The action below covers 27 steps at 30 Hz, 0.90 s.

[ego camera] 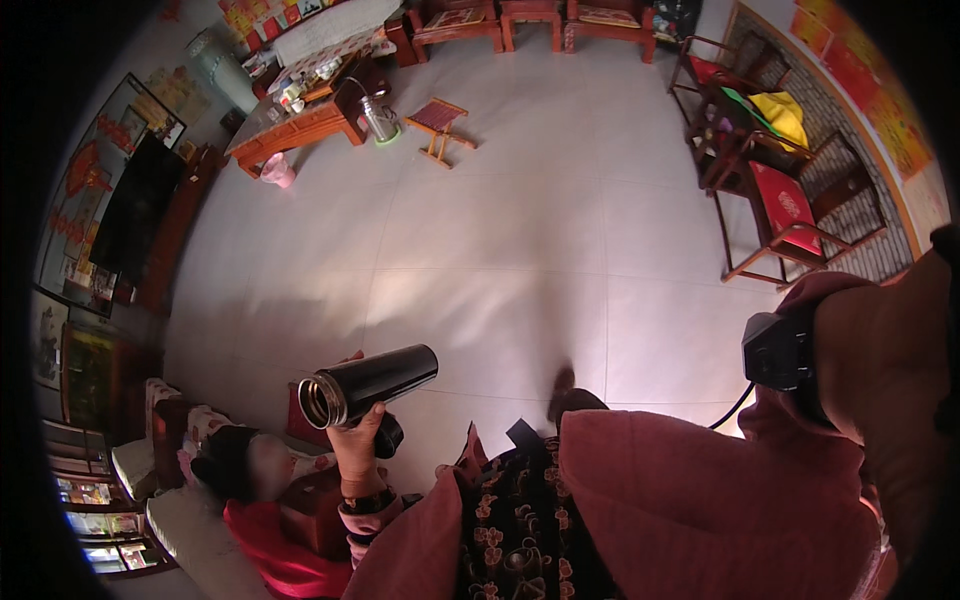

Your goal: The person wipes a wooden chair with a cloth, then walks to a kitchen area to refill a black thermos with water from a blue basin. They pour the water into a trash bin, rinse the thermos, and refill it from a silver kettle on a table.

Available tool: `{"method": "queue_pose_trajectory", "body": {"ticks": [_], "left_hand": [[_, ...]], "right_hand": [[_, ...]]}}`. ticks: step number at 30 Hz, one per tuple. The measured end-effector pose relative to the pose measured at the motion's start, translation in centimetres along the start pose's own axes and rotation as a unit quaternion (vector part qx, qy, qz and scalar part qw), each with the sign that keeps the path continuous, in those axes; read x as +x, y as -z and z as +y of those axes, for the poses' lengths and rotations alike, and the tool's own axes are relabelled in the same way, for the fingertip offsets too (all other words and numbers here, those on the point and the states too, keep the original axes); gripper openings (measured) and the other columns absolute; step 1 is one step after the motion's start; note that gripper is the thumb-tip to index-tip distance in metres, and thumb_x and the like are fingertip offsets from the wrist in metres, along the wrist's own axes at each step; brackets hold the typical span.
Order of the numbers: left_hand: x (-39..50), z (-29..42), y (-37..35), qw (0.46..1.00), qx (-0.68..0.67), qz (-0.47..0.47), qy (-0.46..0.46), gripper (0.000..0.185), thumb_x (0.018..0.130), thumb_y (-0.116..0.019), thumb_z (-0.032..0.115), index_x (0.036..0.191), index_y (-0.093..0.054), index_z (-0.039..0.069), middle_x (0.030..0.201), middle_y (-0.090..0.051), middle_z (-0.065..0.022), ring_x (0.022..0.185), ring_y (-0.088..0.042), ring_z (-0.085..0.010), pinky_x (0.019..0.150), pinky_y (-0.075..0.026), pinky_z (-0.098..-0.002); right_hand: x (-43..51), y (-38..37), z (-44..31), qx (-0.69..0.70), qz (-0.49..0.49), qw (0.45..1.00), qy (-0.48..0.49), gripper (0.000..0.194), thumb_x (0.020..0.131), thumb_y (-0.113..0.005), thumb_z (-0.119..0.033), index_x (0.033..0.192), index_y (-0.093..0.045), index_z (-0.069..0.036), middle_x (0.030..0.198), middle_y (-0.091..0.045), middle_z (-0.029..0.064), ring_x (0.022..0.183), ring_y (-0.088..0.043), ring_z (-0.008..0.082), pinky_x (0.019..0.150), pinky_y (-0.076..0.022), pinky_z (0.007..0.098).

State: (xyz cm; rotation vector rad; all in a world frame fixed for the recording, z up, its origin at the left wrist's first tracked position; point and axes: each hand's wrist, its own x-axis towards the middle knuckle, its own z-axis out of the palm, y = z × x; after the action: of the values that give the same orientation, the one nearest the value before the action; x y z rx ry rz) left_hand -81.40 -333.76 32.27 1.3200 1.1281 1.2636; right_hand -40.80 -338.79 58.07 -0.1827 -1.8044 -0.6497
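My left hand (362, 444) grips a dark vacuum flask (386, 379) around its body, at the lower left of the head view. The flask is tilted nearly on its side, and its uncovered metal mouth (324, 402) faces left. Below the flask, close to my palm, a black rounded object (389, 436) shows in part; I cannot tell what it is. My right hand (885, 352) is raised close to the camera at the right edge, dark and cut off, with its fingers hidden. A black device (778, 351) with a cable is strapped at that wrist.
A person in red (262, 525) sits at lower left. Tiled floor (495, 225) stretches ahead. Beyond stand a folding stool (439, 118), a kettle-like metal vessel (380, 120), a pink bin (278, 171) and a low wooden table (300, 139). Wooden armchairs (787, 202) line the right wall.
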Motion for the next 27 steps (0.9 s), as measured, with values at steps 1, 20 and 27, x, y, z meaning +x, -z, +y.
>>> {"method": "queue_pose_trajectory", "body": {"ticks": [1,20,27], "left_hand": [[2.2,-0.7,0.2,0.999,0.02,0.021,0.026,0.07,0.079,-0.08,0.005,0.138,-0.044,-0.001,0.136,-0.054,-0.0148,0.124,-0.053,-0.0249,0.106,-0.042,-0.0381],[43.7,-9.4,0.4,0.977,0.055,0.178,0.108,0.072,0.079,-0.08,0.01,0.14,-0.044,-0.002,0.125,-0.059,-0.0112,0.102,-0.059,-0.0193,0.09,-0.05,-0.0353],[67.7,-15.1,3.5,0.981,0.04,0.178,0.071,0.064,0.079,-0.074,-0.004,0.136,-0.047,-0.003,0.134,-0.057,-0.0146,0.12,-0.056,-0.0208,0.099,-0.047,-0.0342]], "right_hand": [[-1.1,-1.3,2.7,0.004,0.006,1.0,0.006,0.044,0.076,-0.074,-0.008,0.116,-0.061,0.004,0.1,-0.056,0.0125,0.089,-0.053,0.0217,0.079,-0.0455,0.035],[-16.5,-30.8,58.2,0.113,0.047,0.991,0.052,0.055,0.074,-0.074,-0.01,0.123,-0.055,0.005,0.117,-0.053,0.0173,0.108,-0.051,0.0293,0.091,-0.0437,0.04],[-18.0,-44.6,69.9,0.129,0.067,0.989,0.029,0.059,0.074,-0.074,-0.01,0.126,-0.052,0.006,0.124,-0.052,0.0191,0.115,-0.051,0.0321,0.096,-0.043,0.0418]]}}
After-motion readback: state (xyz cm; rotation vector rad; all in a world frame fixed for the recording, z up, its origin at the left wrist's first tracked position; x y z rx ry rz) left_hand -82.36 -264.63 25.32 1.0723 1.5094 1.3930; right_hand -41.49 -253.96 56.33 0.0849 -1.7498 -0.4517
